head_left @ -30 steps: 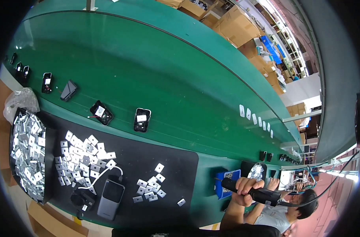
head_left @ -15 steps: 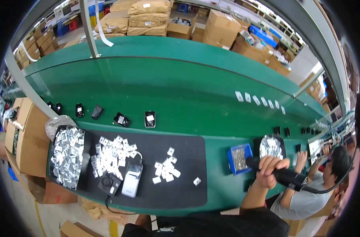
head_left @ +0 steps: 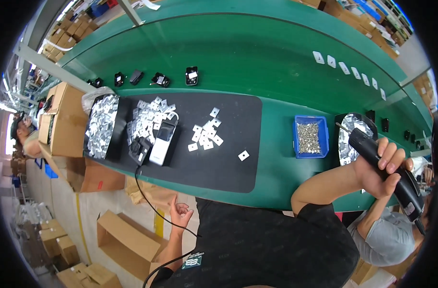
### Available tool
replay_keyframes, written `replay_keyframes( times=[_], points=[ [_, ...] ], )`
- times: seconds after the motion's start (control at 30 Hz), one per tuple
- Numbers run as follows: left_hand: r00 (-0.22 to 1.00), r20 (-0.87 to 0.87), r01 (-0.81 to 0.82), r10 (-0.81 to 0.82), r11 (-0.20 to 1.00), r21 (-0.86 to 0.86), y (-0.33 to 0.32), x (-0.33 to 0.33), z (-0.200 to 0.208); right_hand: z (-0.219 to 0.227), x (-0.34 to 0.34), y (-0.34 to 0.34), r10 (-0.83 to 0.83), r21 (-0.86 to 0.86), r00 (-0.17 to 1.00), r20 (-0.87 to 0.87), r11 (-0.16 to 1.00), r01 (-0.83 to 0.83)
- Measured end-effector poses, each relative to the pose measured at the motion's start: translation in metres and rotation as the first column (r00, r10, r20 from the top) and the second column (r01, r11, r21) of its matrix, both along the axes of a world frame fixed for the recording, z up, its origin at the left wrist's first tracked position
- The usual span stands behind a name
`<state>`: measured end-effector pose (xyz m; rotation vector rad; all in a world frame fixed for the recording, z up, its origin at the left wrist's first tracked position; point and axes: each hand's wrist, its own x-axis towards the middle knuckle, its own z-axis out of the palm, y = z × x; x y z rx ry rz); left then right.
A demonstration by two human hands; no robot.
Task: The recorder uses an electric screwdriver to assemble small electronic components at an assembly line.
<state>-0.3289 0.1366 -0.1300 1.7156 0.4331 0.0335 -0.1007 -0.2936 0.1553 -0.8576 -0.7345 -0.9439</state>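
My right hand is wrapped round a black electric screwdriver, lifted over the right end of the bench. Its thin bit points up and left, above a black tray of shiny silver pieces. Beside the bench's front edge, my left hand hangs low, fingers loosely bent and holding nothing. A black mat bears a big pile of small square metal plates, a smaller group of plates and a single plate. A white handheld device lies beside a black box-like part.
A blue bin of small screws stands right of the mat, a black bin of silver pieces left. Black housings line the green bench's back. A black cable hangs by my left hand. A co-worker sits close on the right.
The view has tilted down and shows more of my body and the floor. My right hand has carried the screwdriver farther right, its bit now in sight. My left hand has come into view.
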Motion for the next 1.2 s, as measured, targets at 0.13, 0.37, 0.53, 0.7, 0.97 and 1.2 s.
replay_keyframes(
  times=[0.13,0.37,0.53,0.7,0.97,1.2],
  points=[
    [0.991,-0.117,-0.089,0.071,0.983,-0.158,-0.018,-0.038,0.034,-0.007,0.0,-0.024,-0.077,0.047,0.994,-0.079,0.996,0.081],
    [0.675,-0.652,0.382,-0.346,0.919,-0.092,-0.038,0.021,0.138,-0.014,0.002,-0.045,-0.065,0.106,0.991,-0.118,0.991,0.078],
    [0.208,-0.826,0.79,-0.524,0.588,-0.174,-0.039,0.068,0.169,-0.013,0.005,-0.048,-0.111,0.05,0.979,-0.172,0.991,0.121],
    [-0.048,-0.863,0.75,-0.502,0.553,-0.363,-0.012,0.098,0.183,-0.015,-0.004,-0.057,-0.173,0.028,0.96,-0.222,0.983,0.183],
    [-0.046,0.422,0.988,-0.905,-0.104,-0.116,-0.04,0.225,0.294,-0.012,-0.007,-0.052,-0.275,0.082,0.941,-0.2,0.952,0.296],
    [-0.508,0.644,0.861,-0.572,-0.317,0.397,-0.091,0.25,0.362,0.001,-0.018,-0.041,-0.315,0.008,0.94,-0.133,0.948,0.319]
  ],
)
